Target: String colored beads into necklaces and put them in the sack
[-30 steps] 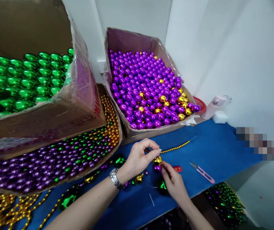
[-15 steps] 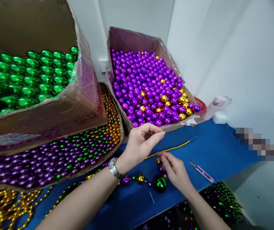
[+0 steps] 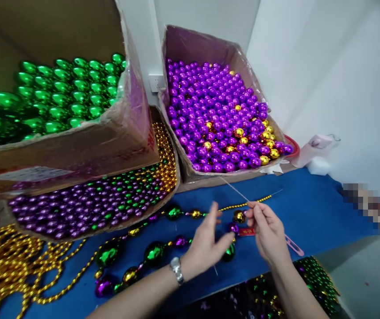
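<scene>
Right hand [image 3: 269, 232] pinching needle [image 3: 234, 189] at frame centre; left hand [image 3: 206, 243] fingers spread, empty. Strand [image 3: 153, 252] partly beaded, more stringing left.

Pink scissors [image 3: 293, 245] half behind right hand [image 3: 269, 232]; green-bead box [image 3: 60, 146] cut off left

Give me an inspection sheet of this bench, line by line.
Surface: blue cloth over the table.
Job's things: needle pinched in right hand; bead string lying under the hands.
Clutter: snips, gold chains.
Hands: left hand open, holding nothing, beside the gold bead.
Cables: nothing seen.
Surroundings: green box, purple box, tray of bead strands, white wall, wall socket.
</scene>
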Motion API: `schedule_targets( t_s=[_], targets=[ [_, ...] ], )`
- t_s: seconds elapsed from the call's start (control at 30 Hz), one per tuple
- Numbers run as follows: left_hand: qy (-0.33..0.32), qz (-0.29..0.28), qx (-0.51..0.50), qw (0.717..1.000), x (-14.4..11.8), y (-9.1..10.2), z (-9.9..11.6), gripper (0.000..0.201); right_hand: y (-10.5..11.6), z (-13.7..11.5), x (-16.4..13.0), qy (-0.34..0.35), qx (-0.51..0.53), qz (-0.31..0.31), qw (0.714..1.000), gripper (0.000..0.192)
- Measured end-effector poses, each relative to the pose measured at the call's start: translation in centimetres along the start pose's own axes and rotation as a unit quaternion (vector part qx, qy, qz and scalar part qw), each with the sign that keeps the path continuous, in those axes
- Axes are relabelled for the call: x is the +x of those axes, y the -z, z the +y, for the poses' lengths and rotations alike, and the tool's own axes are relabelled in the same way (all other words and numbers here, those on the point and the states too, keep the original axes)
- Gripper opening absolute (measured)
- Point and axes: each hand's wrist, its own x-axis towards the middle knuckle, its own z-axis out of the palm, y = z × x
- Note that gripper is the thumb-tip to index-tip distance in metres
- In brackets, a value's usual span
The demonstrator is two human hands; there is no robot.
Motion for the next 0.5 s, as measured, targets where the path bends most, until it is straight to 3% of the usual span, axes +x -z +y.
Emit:
schedule_targets(
  t_s=[0.1,0.2,0.3,0.5],
  targets=[
    [-0.064,-0.114,0.195,0.972,-1.0,-0.7,0.3,0.075,-0.4,-0.3,-0.2,-0.019,0.048,-0.018,0.998,0.024],
    [-0.069,-0.161,0.308,0.935,-1.4,-0.7,0.3,0.057,-0.1,-1.0,0.0,-0.027,0.107,-0.006,0.994,0.021],
    [-0.054,-0.159,0.354,0.92,-1.9,0.3,0.0,0.05,1.2,-1.6,0.9,-0.01,0.126,0.037,0.991,0.018],
    [0.002,-0.128,0.368,0.921,-3.5,3.1,-1.0,0.051,4.6,-1.3,3.1,0.009,0.107,0.095,0.99,0.017]
  ],
)
